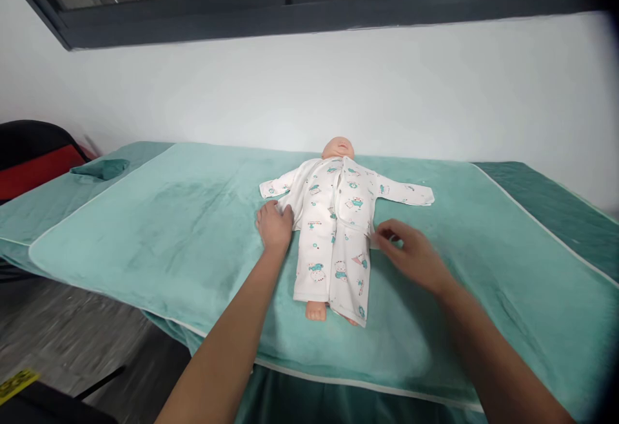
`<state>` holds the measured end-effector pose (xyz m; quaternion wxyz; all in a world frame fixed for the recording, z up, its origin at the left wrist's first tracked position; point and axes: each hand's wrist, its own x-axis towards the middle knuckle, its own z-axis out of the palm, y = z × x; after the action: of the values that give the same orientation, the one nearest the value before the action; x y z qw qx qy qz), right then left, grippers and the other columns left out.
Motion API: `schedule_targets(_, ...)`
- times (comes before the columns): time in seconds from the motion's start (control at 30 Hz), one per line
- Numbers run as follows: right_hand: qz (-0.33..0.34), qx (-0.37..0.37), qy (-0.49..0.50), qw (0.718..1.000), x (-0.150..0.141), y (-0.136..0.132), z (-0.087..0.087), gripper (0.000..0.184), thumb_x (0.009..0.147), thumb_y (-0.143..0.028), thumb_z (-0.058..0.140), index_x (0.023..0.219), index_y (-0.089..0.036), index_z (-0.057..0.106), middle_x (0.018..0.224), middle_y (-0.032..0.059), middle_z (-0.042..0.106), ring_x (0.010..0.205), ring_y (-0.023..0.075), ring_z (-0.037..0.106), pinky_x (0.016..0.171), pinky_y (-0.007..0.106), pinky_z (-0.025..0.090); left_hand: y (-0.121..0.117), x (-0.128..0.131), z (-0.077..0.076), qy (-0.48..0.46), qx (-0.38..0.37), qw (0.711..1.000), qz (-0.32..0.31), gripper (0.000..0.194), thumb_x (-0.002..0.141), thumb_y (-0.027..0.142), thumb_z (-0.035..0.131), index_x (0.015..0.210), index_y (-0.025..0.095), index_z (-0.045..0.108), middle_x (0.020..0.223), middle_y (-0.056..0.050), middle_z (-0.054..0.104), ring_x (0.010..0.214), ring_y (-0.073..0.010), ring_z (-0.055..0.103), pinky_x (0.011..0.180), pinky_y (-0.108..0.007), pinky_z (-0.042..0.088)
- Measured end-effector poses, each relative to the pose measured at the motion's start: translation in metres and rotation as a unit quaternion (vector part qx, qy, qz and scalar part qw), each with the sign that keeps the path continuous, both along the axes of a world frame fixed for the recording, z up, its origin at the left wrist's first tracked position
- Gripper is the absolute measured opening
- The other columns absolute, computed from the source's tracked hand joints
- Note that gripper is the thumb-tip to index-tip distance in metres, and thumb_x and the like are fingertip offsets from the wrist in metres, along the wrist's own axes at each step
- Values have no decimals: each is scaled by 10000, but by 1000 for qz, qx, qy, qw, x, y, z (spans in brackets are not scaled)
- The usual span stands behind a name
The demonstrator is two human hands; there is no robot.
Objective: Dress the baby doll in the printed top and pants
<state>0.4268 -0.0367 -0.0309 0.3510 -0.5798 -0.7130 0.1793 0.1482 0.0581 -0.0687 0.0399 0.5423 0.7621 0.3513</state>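
A baby doll (316,311) lies on its back on the bed, head toward the wall and feet toward me. It wears white printed trousers (314,253) and a white printed baby jacket (355,202) with both sleeves spread outward. My left hand (275,225) is at the jacket's left edge, where cloth runs between thumb and fingers. At the jacket's lower right edge, my right hand (409,250) has thumb and forefinger pinched together on the hem. Part of the doll's head (338,147) shows above the collar, and one foot is mostly covered by a trouser leg.
A light green cover (193,231) with pale piping lies over the bed. Behind it rises a white wall (217,95) below a dark window frame (193,28). At the left are a black and red chair (36,160) and a small green cushion (101,169).
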Motion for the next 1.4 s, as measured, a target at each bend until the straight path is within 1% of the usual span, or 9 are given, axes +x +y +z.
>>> schedule_targets(0.1, -52, 64, 96, 992, -2, 21, 18, 262, 937, -451, 507, 858, -231, 623, 896, 18, 670, 850, 192, 612, 782, 330, 473, 3, 1, -1, 14, -12, 1000, 12, 448, 884, 415, 532, 1252, 163, 567, 1253, -134, 632, 1223, -337, 509, 1013, -477, 408)
schedule_targets(0.23, -44, 131, 125, 983, -27, 78, 37, 332, 934, -450, 510, 1156, -230, 623, 1256, 74, 636, 1183, 245, 564, 1009, 406, 435, 10, 2, 4, 37, -38, 998, 31, 509, 877, 456, 538, 1299, 171, 554, 1291, -156, 607, 1230, -358, 505, 1001, -501, 411)
schedule_targets(0.43, -24, 37, 77, 996, -61, 156, 38, 425, 936, -478, 457, 1201, -173, 590, 1327, 160, 591, 1266, 327, 506, 1087, 517, 364, 19, -7, 6, -1, -61, 998, 3, 377, 890, 408, 514, 1175, 184, 619, 1145, -143, 682, 1121, -340, 595, 969, -482, 413)
schedule_targets(0.6, 15, 36, 67, 997, -60, 160, 26, 531, 938, -534, 433, 1346, -206, 526, 1485, 126, 472, 1408, 311, 380, 1160, 512, 292, 22, -13, 11, -212, 30, 976, -47, 253, 891, 403, 520, 952, 189, 641, 890, -55, 687, 834, -226, 617, 753, -330, 466)
schedule_targets(0.73, 14, 11, 69, 997, -58, 158, 25, 642, 934, -540, 440, 1464, -178, 431, 1582, 120, 335, 1488, 294, 249, 1215, 509, 201, 15, 10, 50, -308, 156, 928, -137, 318, 937, 463, 482, 900, 193, 646, 814, -5, 638, 752, -154, 564, 682, -260, 446)
schedule_targets(0.87, 25, 25, 118, 992, -57, 159, 25, 550, 943, -507, 443, 1414, -229, 501, 1541, 82, 416, 1456, 281, 324, 1204, 492, 256, 0, 43, 85, -125, 202, 916, -322, 266, 974, 359, 470, 907, 200, 672, 808, -16, 642, 759, -151, 573, 699, -270, 450)
schedule_targets(1.0, 38, 108, 189, 975, -54, 159, 24, 465, 942, -313, 433, 1399, -270, 511, 1492, 36, 483, 1395, 222, 417, 1183, 440, 317, -14, 56, 78, 133, 181, 848, -479, 246, 972, 214, 450, 986, 188, 694, 779, -39, 652, 724, -162, 579, 690, -301, 439)
schedule_targets(1.2, 118, 172, 128, 970, -53, 160, 23, 399, 901, -135, 360, 1042, -281, 705, 1291, -4, 647, 1343, 189, 468, 1155, 445, 344, -30, 38, 50, 38, 181, 873, -452, 180, 958, 227, 511, 1022, 232, 680, 794, -19, 664, 750, -157, 597, 722, -318, 462)
schedule_targets(1.4, 84, 173, 111, 975, -56, 156, 27, 360, 852, -111, 373, 921, -263, 692, 1117, 8, 705, 1199, 201, 558, 1071, 418, 406, -42, 26, 34, -61, 171, 942, -282, 148, 960, 295, 477, 932, 245, 613, 971, -61, 619, 943, -201, 583, 825, -356, 482)
